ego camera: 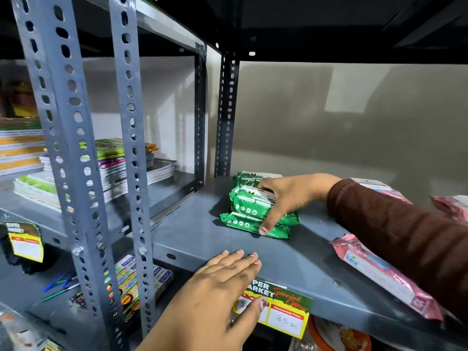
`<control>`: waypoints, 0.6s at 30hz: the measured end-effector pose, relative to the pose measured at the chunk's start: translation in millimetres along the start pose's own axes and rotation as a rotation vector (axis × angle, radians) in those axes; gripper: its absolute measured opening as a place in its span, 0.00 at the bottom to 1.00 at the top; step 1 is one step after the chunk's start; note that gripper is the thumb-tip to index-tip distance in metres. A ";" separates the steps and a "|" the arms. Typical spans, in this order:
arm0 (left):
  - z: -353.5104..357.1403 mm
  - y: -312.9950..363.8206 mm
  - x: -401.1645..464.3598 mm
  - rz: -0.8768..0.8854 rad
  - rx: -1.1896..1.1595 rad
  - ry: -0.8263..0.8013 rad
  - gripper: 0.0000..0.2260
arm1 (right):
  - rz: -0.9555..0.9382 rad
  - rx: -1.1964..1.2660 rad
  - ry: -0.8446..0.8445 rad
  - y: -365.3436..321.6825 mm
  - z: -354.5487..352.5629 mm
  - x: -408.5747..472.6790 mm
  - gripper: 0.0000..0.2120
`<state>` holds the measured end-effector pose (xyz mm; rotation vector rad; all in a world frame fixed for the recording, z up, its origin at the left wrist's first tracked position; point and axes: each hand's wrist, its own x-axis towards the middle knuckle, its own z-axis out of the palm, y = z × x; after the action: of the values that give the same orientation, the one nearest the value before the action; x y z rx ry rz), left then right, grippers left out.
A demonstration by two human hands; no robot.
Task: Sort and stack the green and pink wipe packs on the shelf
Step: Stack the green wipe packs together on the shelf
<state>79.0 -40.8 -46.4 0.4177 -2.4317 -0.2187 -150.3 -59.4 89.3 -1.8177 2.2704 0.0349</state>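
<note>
Green wipe packs (pixel 255 206) stacked, right hand (pixel 288 196) gripping them; left hand (pixel 228 279) flat, released.

- The grey metal shelf (pixel 202 234) runs from near left to far right, with a slotted upright (pixel 225 117) at its far left corner.
- A stack of green wipe packs (pixel 250 211) sits on it toward the far left.
- A pink wipe pack (pixel 385 272) lies flat at the near right, overhanging the front edge.
- More pink packs (pixel 453 206) lie at the far right.
- A price label (pixel 286 312) hangs on the front lip.
</note>
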 end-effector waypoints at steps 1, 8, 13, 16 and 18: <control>0.0 0.1 -0.2 0.002 0.001 0.001 0.24 | -0.001 0.013 -0.023 0.8 2.3 0.3 0.56; -1.4 1.3 0.5 -0.005 0.009 -0.004 0.22 | -0.030 0.046 0.038 -9.3 11.6 1.5 0.51; -1.8 2.5 0.6 -0.006 0.017 0.003 0.22 | -0.078 0.065 -0.006 -14.5 10.5 -1.4 0.50; -3.0 3.5 0.7 -0.004 0.006 -0.002 0.22 | -0.075 0.069 -0.021 -13.8 9.3 -2.2 0.52; -3.5 2.6 0.4 -0.002 0.003 0.000 0.22 | -0.079 0.073 -0.032 -15.4 9.6 -2.6 0.52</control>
<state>80.3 -38.7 -42.8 0.4222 -2.4321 -0.2157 -133.4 -58.9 82.5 -1.8537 2.1471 -0.0315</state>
